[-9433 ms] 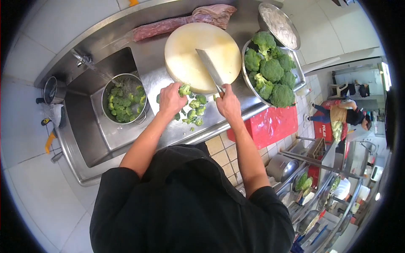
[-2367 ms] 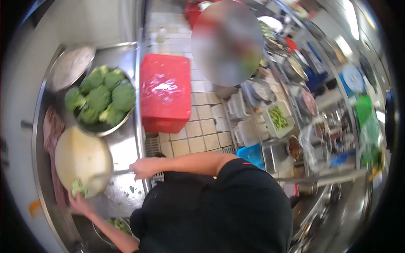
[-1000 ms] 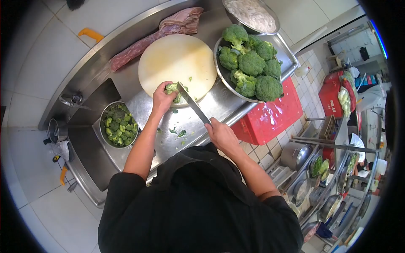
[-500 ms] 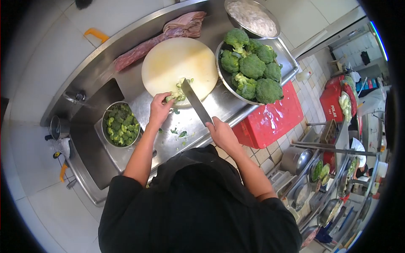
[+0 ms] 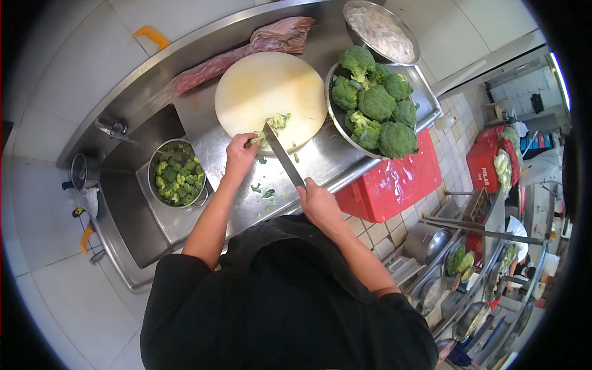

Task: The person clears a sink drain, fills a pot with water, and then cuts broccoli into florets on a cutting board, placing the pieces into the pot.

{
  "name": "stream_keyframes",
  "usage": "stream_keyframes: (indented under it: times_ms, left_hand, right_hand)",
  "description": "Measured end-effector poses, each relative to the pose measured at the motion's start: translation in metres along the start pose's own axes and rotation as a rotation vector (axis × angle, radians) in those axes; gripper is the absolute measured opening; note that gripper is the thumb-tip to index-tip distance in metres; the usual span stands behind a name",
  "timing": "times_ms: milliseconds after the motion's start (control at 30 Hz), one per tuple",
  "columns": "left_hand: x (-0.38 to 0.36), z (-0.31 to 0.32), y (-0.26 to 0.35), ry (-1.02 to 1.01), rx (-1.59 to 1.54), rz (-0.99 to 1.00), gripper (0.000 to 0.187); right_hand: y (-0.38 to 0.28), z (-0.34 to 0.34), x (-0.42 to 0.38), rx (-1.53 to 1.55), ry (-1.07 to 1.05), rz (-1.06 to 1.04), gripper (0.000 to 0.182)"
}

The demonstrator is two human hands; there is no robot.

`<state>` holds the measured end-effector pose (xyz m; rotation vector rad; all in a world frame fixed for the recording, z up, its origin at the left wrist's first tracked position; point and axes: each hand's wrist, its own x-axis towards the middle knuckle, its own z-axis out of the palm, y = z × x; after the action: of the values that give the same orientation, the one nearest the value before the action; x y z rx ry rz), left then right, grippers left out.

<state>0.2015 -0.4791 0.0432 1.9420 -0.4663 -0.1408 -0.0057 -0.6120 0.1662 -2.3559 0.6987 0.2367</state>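
Observation:
My right hand (image 5: pixel 319 200) is closed around the handle of a large knife (image 5: pixel 285 158), whose blade reaches onto the near edge of a round white cutting board (image 5: pixel 265 86). At the board's edge, left of the blade, my left hand (image 5: pixel 242 151) pinches a pale green broccoli stem (image 5: pixel 257 140). Cut pale broccoli pieces (image 5: pixel 279 120) lie on the board just beyond the blade. Whole broccoli heads (image 5: pixel 377 103) fill a metal bowl (image 5: pixel 328 105) right of the board. A metal pot (image 5: pixel 152 179) to the left holds cut florets (image 5: pixel 179 179).
Behind the board lies a long piece of raw meat (image 5: pixel 246 55). A bowl of pale, whitish food (image 5: pixel 382 34) stands at the back right. Green scraps (image 5: pixel 267 193) dot the steel counter. The sink basin (image 5: pixel 132 209) is at left, a red cooler (image 5: pixel 394 185) below right. A person (image 5: pixel 515 237) is far right.
The blade has shifted to the left side of the cut pieces, between them and my left hand. My left hand still grips the stem. The whole view has shifted slightly.

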Motion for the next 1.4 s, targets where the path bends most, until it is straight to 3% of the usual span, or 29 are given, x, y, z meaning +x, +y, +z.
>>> stream_keyframes:
  times_ms: [167, 267, 367, 400, 467, 500, 567, 633, 700, 767, 900, 967, 1033, 1100, 1200, 1233, 1300, 1400]
  left_hand:
    - [-0.001, -0.001, 0.001, -0.016, 0.046, 0.053, 0.021]
    - [-0.003, -0.008, 0.012, -0.079, 0.085, -0.01, 0.029]
    - [0.005, 0.011, -0.012, 0.035, 0.312, 0.288, 0.045]
    - [0.005, 0.021, -0.005, 0.039, 0.361, 0.319, 0.064]
    - [0.017, 0.029, 0.033, -0.129, 0.541, 0.299, 0.081]
    - [0.026, 0.032, 0.051, -0.243, 0.579, 0.234, 0.08]
    - [0.042, 0.059, 0.029, -0.179, 0.605, 0.351, 0.067]
    - [0.058, 0.068, 0.018, -0.136, 0.525, 0.337, 0.045]
    - [0.059, 0.065, 0.014, -0.148, 0.528, 0.288, 0.045]
    - [0.04, 0.03, 0.03, -0.179, 0.408, 0.177, 0.05]
    - [-0.02, -0.053, 0.007, 0.125, 0.13, -0.019, 0.06]
    - [-0.036, -0.111, -0.003, 0.133, 0.252, -0.243, 0.056]
    - [-0.046, -0.153, -0.035, 0.211, 0.265, -0.296, 0.061]
    - [-0.043, -0.187, -0.073, 0.093, 0.471, -0.264, 0.065]
    - [-0.001, -0.235, -0.148, 0.173, 0.303, -0.291, 0.075]
    - [0.018, -0.25, -0.155, 0.257, -0.204, -0.465, 0.058]
    - [0.055, -0.276, -0.18, 0.53, -0.772, -0.713, 0.036]
    - [0.093, -0.294, -0.196, 0.525, -1.078, -0.48, 0.023]
  right_hand:
    - [0.006, 0.01, 0.022, 0.002, -0.029, -0.024, 0.032]
    - [0.006, -0.002, 0.027, 0.108, -0.101, 0.013, 0.034]
    - [0.007, -0.026, 0.025, 0.254, -0.051, 0.076, 0.037]
    - [0.009, -0.031, 0.024, 0.299, -0.022, 0.097, 0.038]
    - [0.034, -0.03, 0.032, 0.163, 0.081, 0.127, 0.039]
    - [0.052, -0.026, 0.041, 0.062, 0.134, 0.097, 0.039]
    - [0.049, -0.035, 0.05, -0.011, 0.176, 0.119, 0.038]
    - [0.078, -0.017, 0.073, -0.156, 0.279, 0.013, 0.035]
    - [0.074, -0.021, 0.08, -0.2, 0.199, -0.007, 0.033]
    - [0.068, -0.025, 0.083, -0.225, 0.177, -0.016, 0.033]
    - [0.067, -0.023, 0.085, -0.196, 0.185, 0.027, 0.034]
    - [0.076, -0.022, 0.085, -0.173, 0.219, -0.005, 0.035]
    - [0.065, -0.024, 0.084, -0.191, 0.199, -0.011, 0.036]
    - [0.048, -0.025, 0.08, -0.209, 0.152, 0.046, 0.037]
    - [0.05, -0.025, 0.081, -0.245, 0.165, 0.013, 0.039]
    - [0.049, -0.022, 0.081, -0.248, 0.194, -0.003, 0.037]
    - [0.049, -0.016, 0.08, -0.256, 0.241, -0.034, 0.033]
    - [0.062, -0.01, 0.089, -0.124, 0.212, 0.121, 0.032]
